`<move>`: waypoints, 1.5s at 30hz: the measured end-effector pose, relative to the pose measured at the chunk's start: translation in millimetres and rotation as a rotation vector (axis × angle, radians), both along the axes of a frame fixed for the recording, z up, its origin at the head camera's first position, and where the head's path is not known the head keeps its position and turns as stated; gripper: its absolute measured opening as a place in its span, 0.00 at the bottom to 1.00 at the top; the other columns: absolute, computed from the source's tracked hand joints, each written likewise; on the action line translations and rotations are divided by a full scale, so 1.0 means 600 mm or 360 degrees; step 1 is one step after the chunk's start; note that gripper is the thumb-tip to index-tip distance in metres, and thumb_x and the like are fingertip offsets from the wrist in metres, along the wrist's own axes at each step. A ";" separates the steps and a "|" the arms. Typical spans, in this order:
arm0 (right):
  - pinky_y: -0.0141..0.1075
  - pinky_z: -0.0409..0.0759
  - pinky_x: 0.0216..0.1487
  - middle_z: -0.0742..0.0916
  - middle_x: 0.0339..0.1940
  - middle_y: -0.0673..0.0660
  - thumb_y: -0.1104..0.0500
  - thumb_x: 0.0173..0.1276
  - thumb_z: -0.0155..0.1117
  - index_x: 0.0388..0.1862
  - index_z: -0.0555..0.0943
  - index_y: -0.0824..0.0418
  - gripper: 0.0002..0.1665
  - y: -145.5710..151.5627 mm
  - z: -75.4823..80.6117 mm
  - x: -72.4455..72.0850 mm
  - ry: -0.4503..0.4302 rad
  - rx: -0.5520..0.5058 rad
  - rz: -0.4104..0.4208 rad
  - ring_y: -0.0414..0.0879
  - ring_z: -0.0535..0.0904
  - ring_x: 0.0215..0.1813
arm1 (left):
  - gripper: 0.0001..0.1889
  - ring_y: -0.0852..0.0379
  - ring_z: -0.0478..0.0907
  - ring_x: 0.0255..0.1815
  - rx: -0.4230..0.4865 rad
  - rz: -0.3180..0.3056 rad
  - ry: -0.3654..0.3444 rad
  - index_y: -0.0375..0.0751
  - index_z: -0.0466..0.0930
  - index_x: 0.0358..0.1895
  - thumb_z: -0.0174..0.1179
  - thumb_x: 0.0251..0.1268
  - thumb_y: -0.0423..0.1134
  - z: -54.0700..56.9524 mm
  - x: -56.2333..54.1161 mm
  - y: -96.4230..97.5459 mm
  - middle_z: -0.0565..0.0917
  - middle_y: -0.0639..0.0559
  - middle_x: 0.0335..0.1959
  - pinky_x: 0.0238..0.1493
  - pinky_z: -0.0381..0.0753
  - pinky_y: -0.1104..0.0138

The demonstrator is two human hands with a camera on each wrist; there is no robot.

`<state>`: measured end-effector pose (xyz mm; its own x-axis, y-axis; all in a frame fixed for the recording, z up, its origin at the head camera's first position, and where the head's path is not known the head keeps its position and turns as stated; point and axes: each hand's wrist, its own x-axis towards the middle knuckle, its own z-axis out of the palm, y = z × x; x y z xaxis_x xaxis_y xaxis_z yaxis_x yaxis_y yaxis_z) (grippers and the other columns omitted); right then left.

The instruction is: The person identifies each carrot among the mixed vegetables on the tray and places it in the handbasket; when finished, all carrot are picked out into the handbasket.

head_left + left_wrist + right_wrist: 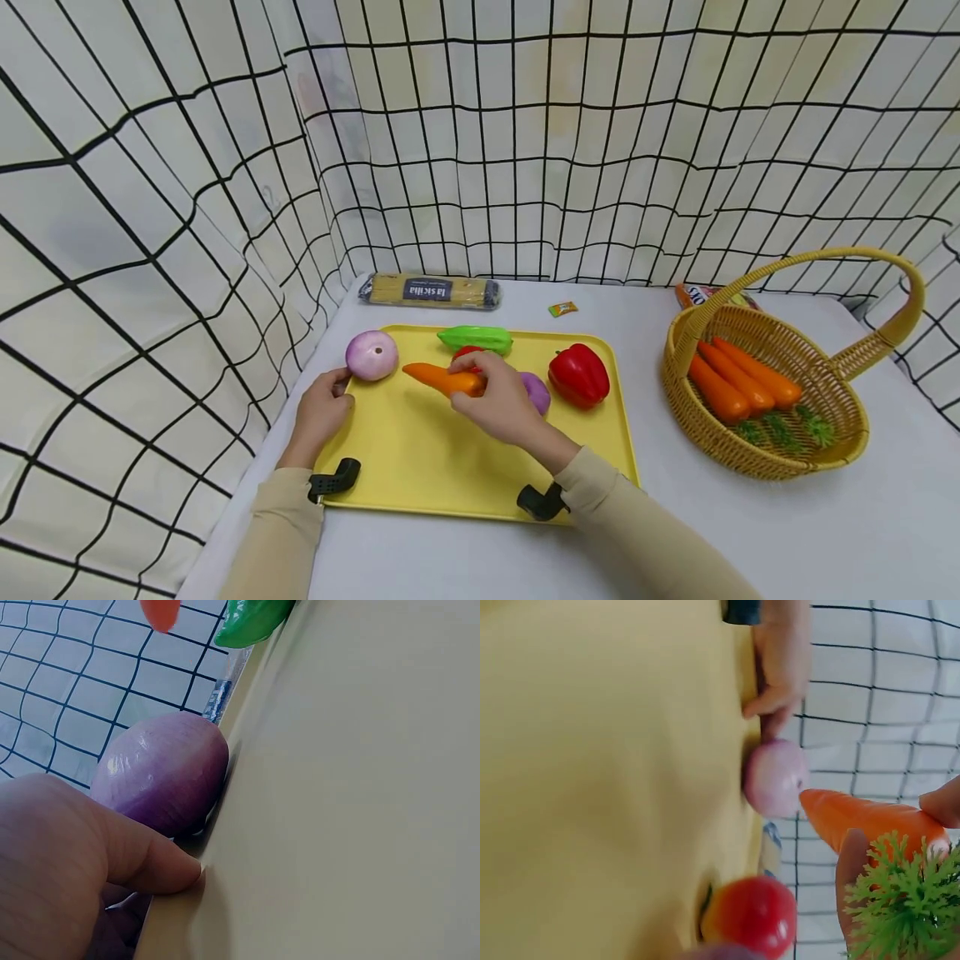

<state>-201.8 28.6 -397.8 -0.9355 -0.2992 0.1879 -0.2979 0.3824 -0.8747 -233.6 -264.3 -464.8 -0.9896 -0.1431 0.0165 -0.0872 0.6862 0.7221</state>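
My right hand (504,402) pinches an orange carrot (433,377) by its thick end above the yellow tray (420,475). The tip points left, and green leaves (907,900) show at its top in the right wrist view. At the tray's left edge, my left hand (318,417) grips the rim, thumb (161,862) on top; its other fingers are mostly hidden. Just beyond it, a purple onion (372,356) sits at the tray's left corner. Around the right hand lie a long green vegetable (476,338), a round red piece (756,916), a partly hidden purple piece (537,393) and a red bell pepper (579,377).
A wicker basket (686,417) with a tall handle holds carrots (738,375) on the right. Behind it lies a snack packet (697,294). Spaghetti (431,291) and a small wrapper (562,309) lie behind the tray. Black netting (487,158) surrounds the table.
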 end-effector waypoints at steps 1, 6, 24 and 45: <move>0.36 0.77 0.41 0.80 0.50 0.51 0.61 0.58 0.66 0.48 0.81 0.54 0.17 0.010 0.003 0.002 -0.0006 -0.0041 -0.0006 0.46 0.76 0.41 | 0.29 0.41 0.69 0.53 0.0002 0.0001 -0.0001 0.27 0.67 0.67 0.45 0.59 0.30 0.000 0.000 0.000 0.73 0.33 0.58 0.55 0.66 0.51; 0.37 0.79 0.28 0.83 0.44 0.58 0.62 0.62 0.64 0.51 0.80 0.53 0.17 0.060 0.016 0.007 -0.0124 -0.0208 -0.0010 0.55 0.76 0.29 | 0.29 0.40 0.69 0.54 0.0001 -0.0004 -0.0009 0.27 0.67 0.67 0.45 0.60 0.30 -0.001 0.002 -0.001 0.73 0.33 0.58 0.56 0.67 0.50; 0.33 0.81 0.45 0.81 0.55 0.62 0.67 0.65 0.60 0.53 0.80 0.64 0.17 0.224 -0.007 0.004 0.0086 -0.0438 -0.0112 0.50 0.80 0.47 | 0.28 0.41 0.70 0.52 -0.0025 0.0005 0.0003 0.28 0.68 0.66 0.46 0.60 0.30 0.004 0.002 0.005 0.74 0.34 0.56 0.55 0.67 0.51; 0.28 0.80 0.43 0.83 0.52 0.55 0.68 0.67 0.63 0.57 0.79 0.69 0.19 0.339 -0.013 0.055 0.0307 -0.0462 -0.0393 0.45 0.82 0.43 | 0.28 0.41 0.69 0.51 -0.0027 0.0005 0.0010 0.29 0.68 0.66 0.46 0.60 0.30 0.000 0.000 0.002 0.74 0.34 0.54 0.54 0.67 0.52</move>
